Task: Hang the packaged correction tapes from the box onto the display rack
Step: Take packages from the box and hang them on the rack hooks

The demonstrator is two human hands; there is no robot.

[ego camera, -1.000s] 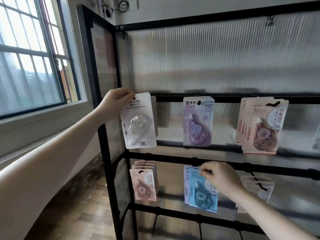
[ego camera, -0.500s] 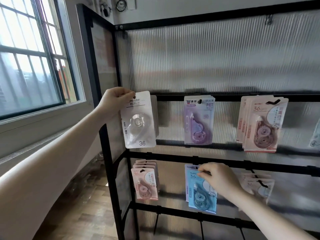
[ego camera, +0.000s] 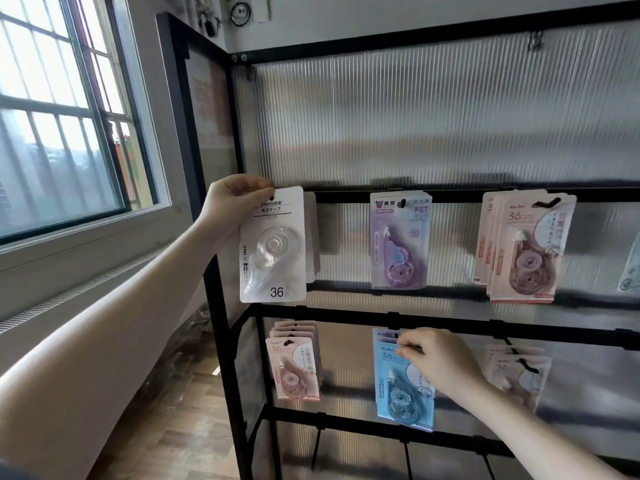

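Hanging stock on a display rack [ego camera: 450, 320], head view. The left hand [ego camera: 230, 206] pinches the top left corner of a white correction-tape pack [ego camera: 273, 245] between thumb and fingers, holding it upright and flat to the ribbed back panel [ego camera: 433, 119] at the upper row's leftmost position; gripping at the corner leaves the hang hole [ego camera: 271, 198] clear, presumably so the hole can be lined up with a hook, which is itself hidden behind the card. The right hand [ego camera: 440, 358] closes its fingertips on the top edge of a blue pack [ego camera: 403, 382] in the lower row, apparently seating or steadying it on its peg. The white pack is a rounded card bearing a clear blister, a transparent dispenser, dark print at the top and the figure 36 near the bottom edge; more white cards hang just behind it. Lilac packs [ego camera: 400, 240] and pink packs [ego camera: 523, 247] occupy neighbouring hooks. The supply box is out of view.
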